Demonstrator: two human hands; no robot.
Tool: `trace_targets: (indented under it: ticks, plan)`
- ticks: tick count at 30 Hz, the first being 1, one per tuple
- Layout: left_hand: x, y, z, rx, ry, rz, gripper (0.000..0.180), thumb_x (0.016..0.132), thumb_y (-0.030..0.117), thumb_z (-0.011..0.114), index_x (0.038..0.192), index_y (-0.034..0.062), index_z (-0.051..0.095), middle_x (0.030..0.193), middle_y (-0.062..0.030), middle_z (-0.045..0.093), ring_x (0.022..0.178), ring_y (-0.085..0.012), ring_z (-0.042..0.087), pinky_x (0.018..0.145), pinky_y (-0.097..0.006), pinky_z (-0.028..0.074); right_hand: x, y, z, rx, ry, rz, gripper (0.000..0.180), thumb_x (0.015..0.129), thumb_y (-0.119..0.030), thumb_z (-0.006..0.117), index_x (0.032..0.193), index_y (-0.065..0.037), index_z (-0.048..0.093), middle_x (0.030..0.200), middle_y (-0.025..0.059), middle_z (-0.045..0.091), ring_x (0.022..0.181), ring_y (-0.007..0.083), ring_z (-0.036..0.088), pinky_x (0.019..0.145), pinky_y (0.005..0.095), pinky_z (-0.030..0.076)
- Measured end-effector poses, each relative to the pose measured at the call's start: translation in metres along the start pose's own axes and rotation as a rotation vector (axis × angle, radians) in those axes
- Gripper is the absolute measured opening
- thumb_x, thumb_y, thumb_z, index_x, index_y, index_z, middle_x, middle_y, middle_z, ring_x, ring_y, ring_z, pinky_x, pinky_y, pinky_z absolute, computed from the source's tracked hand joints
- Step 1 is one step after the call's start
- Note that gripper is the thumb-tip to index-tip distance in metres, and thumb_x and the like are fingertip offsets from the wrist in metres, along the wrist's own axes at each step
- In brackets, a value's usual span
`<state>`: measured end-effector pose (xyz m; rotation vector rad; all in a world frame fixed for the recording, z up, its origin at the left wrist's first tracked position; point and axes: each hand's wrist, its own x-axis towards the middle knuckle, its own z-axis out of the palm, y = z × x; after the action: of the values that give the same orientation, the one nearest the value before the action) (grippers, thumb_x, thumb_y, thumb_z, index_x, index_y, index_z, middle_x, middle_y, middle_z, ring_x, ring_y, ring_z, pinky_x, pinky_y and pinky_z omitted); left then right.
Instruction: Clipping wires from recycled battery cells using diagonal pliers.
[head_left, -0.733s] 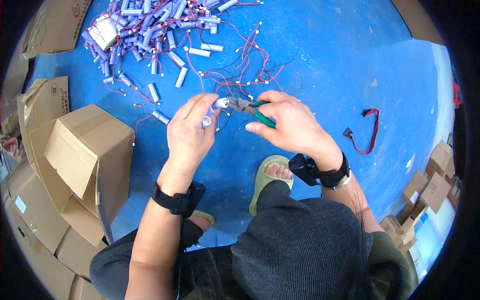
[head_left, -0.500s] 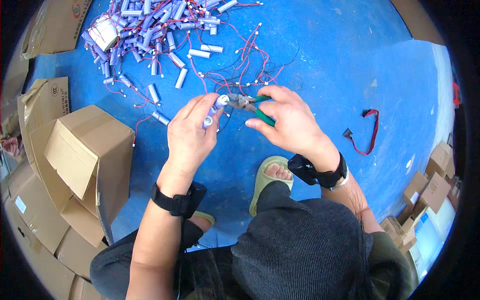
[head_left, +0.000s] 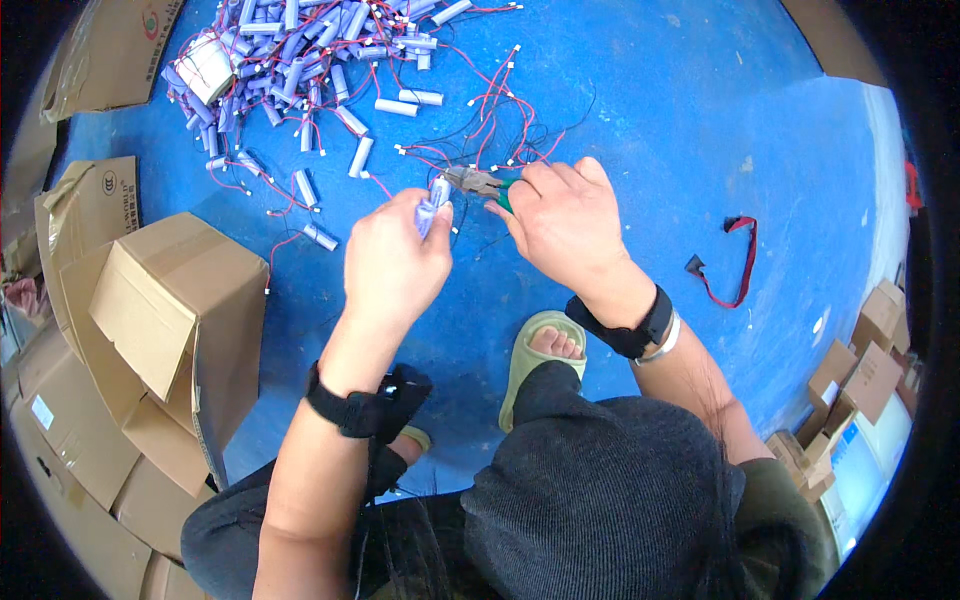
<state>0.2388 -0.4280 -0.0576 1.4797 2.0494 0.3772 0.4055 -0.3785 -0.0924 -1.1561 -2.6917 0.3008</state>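
Observation:
My left hand grips a small pale-blue cylindrical cell, its end pointing up and to the right. My right hand is closed on green-handled pliers, whose metal jaws meet the wires at the cell's tip. Thin red and black wires with white plugs trail across the blue floor just beyond both hands. A large heap of similar wired cells lies at the upper left.
An open cardboard box stands to my left, with flattened cartons behind it. A red strap with a black end lies to the right. Small boxes sit at the right edge. My sandalled foot rests below my hands.
Both hands have stayed close together over the floor; the left hand has turned the cell slightly against the pliers' jaws. Nothing else has moved.

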Motion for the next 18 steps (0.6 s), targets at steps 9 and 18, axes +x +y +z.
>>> trace_targets:
  ticks: [9,18]
  plan:
    - [-0.005,-0.051,0.029,-0.808,-0.189,-0.479,0.03,0.084,0.023,0.058,0.108,0.0046,0.056,0.077,-0.0094,0.062,0.048,-0.0124,0.047,0.046,-0.025,0.038,-0.005,0.018,0.003,-0.092,-0.067,0.209,0.021,0.076,-0.031,0.061,0.068,-0.011,0.061,0.075,0.0053,0.057,0.069,0.0215,0.056,0.065,0.0355,0.036]
    - [0.001,-0.03,0.008,-1.637,-0.069,-0.663,0.019,0.088,0.018,0.052,0.107,0.012,0.05,0.094,-0.0082,0.06,0.055,-0.0054,0.042,0.045,-0.018,0.033,-0.018,-0.007,-0.005,0.397,-0.18,0.089,0.027,0.075,-0.034,0.063,0.074,-0.007,0.064,0.098,0.0067,0.055,0.096,0.025,0.052,0.078,0.0401,0.04]
